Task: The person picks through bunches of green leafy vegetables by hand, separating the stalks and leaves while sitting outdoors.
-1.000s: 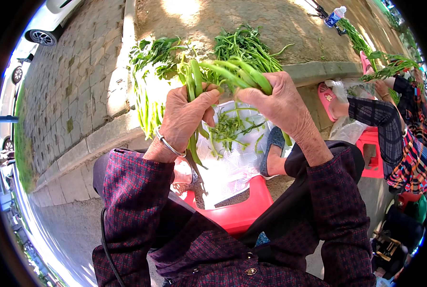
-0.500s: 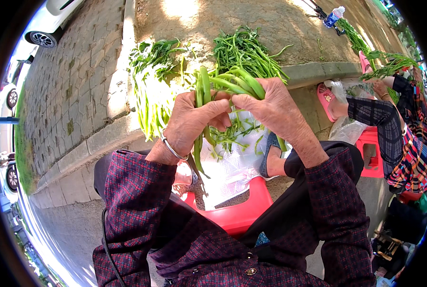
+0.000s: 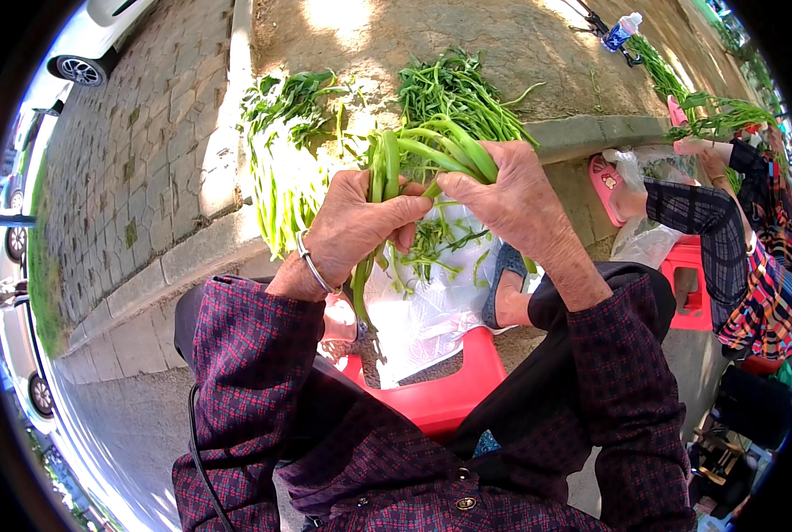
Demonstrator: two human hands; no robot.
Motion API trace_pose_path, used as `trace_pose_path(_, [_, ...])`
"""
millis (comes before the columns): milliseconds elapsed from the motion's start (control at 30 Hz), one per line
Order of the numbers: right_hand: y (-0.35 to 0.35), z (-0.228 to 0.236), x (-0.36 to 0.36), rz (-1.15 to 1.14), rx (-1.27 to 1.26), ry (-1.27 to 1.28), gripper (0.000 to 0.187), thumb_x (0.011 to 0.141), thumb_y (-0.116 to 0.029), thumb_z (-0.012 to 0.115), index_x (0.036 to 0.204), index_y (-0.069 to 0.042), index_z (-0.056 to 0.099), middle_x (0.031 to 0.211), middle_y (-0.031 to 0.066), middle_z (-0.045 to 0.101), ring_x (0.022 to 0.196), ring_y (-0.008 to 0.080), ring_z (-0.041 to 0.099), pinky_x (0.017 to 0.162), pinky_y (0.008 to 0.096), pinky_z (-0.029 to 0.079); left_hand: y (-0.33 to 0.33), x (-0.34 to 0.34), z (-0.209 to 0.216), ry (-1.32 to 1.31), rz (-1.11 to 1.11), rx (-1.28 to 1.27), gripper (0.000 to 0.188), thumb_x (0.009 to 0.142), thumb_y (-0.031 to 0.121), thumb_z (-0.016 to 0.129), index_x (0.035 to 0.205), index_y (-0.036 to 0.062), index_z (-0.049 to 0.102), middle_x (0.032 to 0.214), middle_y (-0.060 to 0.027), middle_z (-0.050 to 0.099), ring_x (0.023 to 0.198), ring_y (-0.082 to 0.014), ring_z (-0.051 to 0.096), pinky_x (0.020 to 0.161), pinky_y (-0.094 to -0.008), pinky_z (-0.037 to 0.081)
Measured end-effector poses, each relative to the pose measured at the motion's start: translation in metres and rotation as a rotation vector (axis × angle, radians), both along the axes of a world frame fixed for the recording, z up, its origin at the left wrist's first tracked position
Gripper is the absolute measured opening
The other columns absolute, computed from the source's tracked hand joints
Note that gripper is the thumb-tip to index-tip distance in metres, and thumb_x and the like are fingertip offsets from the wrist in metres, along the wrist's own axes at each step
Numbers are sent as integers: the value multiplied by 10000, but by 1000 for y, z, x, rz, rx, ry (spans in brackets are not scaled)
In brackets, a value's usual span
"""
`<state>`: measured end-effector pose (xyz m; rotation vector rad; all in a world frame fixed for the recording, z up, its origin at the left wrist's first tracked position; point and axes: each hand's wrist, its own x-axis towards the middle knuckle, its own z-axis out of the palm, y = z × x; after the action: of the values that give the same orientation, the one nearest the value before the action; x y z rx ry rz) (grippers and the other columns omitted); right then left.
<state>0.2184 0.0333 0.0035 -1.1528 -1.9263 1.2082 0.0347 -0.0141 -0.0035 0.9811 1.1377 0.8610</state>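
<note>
- Our left hand (image 3: 353, 217) grips smooth, long green stems (image 3: 383, 164), held upright; on the right, our right hand (image 3: 508, 191) clutches a fanned bunch of thick green stalks (image 3: 460, 149), above the white plastic sheet's (image 3: 427, 332) far end
- Looks like snapping, so we'd want thumbs tight to the break, bending quick, no crushing
- Let bits drop onto the leafy green scraps (image 3: 431, 251)

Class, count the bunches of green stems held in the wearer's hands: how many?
2: one bunch upright in the left hand, another bunch slanting from the right hand. More could be hidden inside the grips.
</note>
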Motion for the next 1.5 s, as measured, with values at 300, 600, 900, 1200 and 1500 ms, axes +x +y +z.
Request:
trace_pose_path(300, [-1,5,1,114,-87,-96,181,754,-143,630,746,35,600,555,20,519,531,73,454,498,285,410,2,-4,-2,152,-50,48,94,798,83,642,847,2,640,630,36,544,551,-32,458,485,-213,377])
trace_pose_path(600, [-3,-6,3,212,-65,-209,188,716,-131,617,718,51,573,539,67,487,521,137,446,486,316,396,0,1,5,295,-184,89,126,791,78,620,858,-27,640,672,50,557,639,-28,450,551,-236,411])
trace_pose_path(900, [-8,0,-3,120,-45,-137,201,679,-135,585,676,61,545,540,186,520,480,259,517,510,379,431,0,6,2,210,-94,97,132,807,88,622,889,-11,653,672,58,563,625,-18,455,523,-235,401])
trace_pose_path(1200, [-11,-2,-9,-52,-66,41,182,706,-117,571,650,49,522,499,81,491,474,108,427,466,317,392,-1,9,-3,47,62,26,115,833,137,649,890,38,663,614,67,522,492,-11,419,423,-194,324])
trace_pose_path(1500, [-6,3,-3,-134,-156,202,179,752,-134,573,700,37,573,550,14,538,522,56,437,464,271,379,1,14,-3,-109,166,57,88,864,80,603,867,-6,620,614,19,485,455,-33,374,410,-189,282])
